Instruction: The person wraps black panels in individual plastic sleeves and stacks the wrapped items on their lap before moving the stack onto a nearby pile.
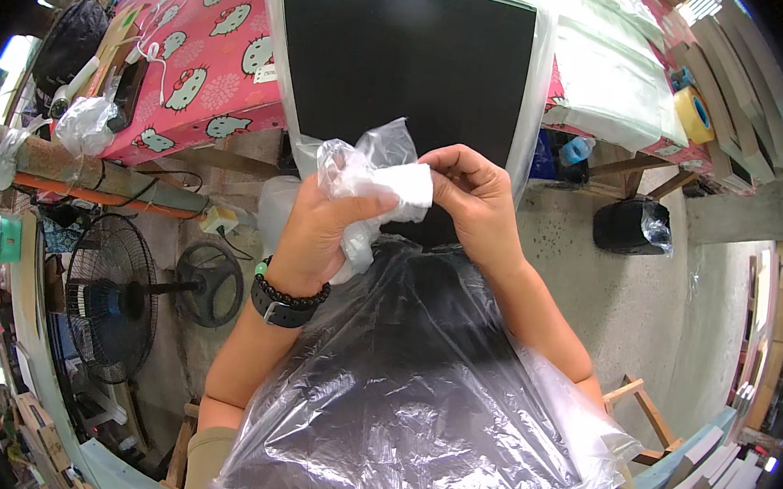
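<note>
Pink cloth (199, 51) lies beyond the fingers, to either side. Clear plastic (398, 385) spreads below them, and a black board (407, 69) lies just ahead. The left hand (321, 224) closes around a crumpled bag (350, 168), thumb pressing a small white piece (408, 188). The right hand (479, 206) brings thumb and forefinger together at its edge; whether they pinch it, I cannot tell. Working that edge seems the step in hand; next likely calls for a steady left hold.
</note>
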`<act>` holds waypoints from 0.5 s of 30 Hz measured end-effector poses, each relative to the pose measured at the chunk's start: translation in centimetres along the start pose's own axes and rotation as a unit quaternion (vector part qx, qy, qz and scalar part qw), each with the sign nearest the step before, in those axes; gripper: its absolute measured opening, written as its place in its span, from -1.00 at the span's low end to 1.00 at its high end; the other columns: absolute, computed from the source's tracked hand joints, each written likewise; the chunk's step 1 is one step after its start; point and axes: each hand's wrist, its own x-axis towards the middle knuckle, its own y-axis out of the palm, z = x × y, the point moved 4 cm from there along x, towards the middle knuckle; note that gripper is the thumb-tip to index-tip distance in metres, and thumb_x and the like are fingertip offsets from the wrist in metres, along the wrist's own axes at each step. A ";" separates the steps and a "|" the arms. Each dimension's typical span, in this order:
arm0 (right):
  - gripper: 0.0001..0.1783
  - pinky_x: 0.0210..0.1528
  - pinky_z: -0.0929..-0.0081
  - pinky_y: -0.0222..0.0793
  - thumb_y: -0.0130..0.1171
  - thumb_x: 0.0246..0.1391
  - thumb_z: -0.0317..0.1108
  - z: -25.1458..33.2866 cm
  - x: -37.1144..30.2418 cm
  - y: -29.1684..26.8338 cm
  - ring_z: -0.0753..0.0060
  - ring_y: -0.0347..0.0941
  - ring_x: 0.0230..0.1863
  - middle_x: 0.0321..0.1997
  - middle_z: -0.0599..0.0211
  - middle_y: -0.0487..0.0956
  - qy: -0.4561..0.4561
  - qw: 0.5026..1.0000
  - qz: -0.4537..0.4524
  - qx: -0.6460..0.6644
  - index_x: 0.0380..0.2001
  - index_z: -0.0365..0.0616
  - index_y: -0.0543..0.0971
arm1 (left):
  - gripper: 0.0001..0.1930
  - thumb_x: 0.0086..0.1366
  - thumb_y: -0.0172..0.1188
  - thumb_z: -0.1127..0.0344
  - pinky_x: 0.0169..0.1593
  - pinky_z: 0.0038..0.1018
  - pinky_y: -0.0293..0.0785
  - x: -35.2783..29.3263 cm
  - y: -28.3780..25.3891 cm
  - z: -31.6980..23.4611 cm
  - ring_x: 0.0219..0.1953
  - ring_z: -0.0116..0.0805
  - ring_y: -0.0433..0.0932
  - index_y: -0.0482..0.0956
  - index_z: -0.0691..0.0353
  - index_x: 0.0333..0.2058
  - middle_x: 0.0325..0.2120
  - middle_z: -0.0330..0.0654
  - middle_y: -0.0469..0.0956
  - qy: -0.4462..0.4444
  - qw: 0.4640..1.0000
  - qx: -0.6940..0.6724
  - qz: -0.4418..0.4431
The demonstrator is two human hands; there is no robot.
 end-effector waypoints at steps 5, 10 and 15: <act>-0.88 -0.45 0.74 0.20 0.11 -0.06 -0.41 -0.5 -0.2 0.1 0.75 0.26 -0.50 -0.57 0.51 0.43 -0.011 1.000 -0.003 -0.017 -0.49 -0.26 0.47 | -0.65 0.01 0.00 0.50 -0.11 -0.53 0.32 0.1 0.2 0.4 -0.20 -0.38 0.43 0.33 0.39 -0.15 -0.23 -0.11 0.44 -0.023 0.999 0.031 -0.018; -0.86 -0.43 0.70 0.23 0.09 -0.05 -0.38 -0.5 -0.3 0.0 0.75 0.27 -0.50 -0.58 0.50 0.44 -0.005 0.992 0.027 -0.122 -0.51 -0.26 0.46 | -0.72 0.06 0.07 0.42 -0.16 -0.53 0.33 0.3 -0.3 0.5 -0.26 -0.42 0.45 0.38 0.35 -0.21 -0.30 -0.16 0.46 -0.011 0.998 -0.020 -0.055; -0.83 -0.46 0.71 0.21 0.10 -0.04 -0.36 -0.5 -0.4 0.3 0.74 0.25 -0.51 -0.60 0.50 0.42 -0.025 0.996 -0.005 -0.087 -0.53 -0.26 0.45 | -0.80 0.09 0.11 0.36 -0.21 -0.58 0.33 0.0 -0.4 1.1 -0.33 -0.48 0.45 0.45 0.32 -0.30 -0.37 -0.22 0.48 -0.004 0.999 0.000 -0.036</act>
